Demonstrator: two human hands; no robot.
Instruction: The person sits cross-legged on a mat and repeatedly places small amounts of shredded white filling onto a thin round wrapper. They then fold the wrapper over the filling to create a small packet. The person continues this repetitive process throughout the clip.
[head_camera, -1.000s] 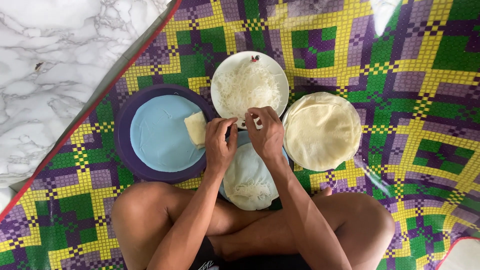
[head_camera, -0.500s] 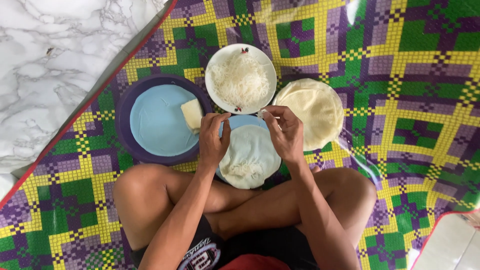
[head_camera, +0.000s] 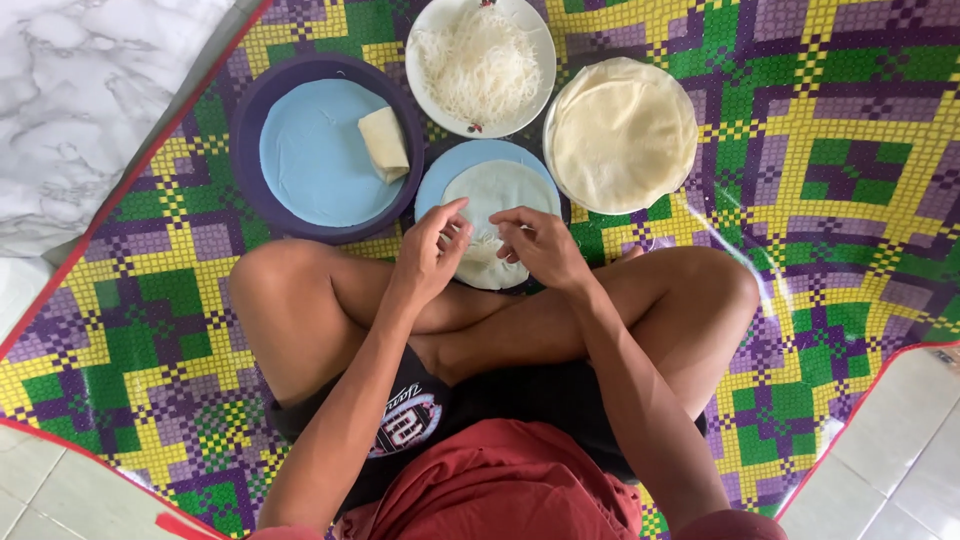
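While the thin round wrapper (head_camera: 497, 195) lies on the blue plate (head_camera: 450, 170), left hand (head_camera: 432, 250) and right hand (head_camera: 540, 245) pinch white shreds just above that plate, fingers narrowed.

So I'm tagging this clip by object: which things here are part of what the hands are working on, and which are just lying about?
In hand:
- left hand and right hand, fingertips on the round wrapper
- small blue plate under that wrapper
- white plate of shredded filling
- stack of wrappers
- large blue tray holding one folded roll

Lying about:
- checked mat
- marble floor
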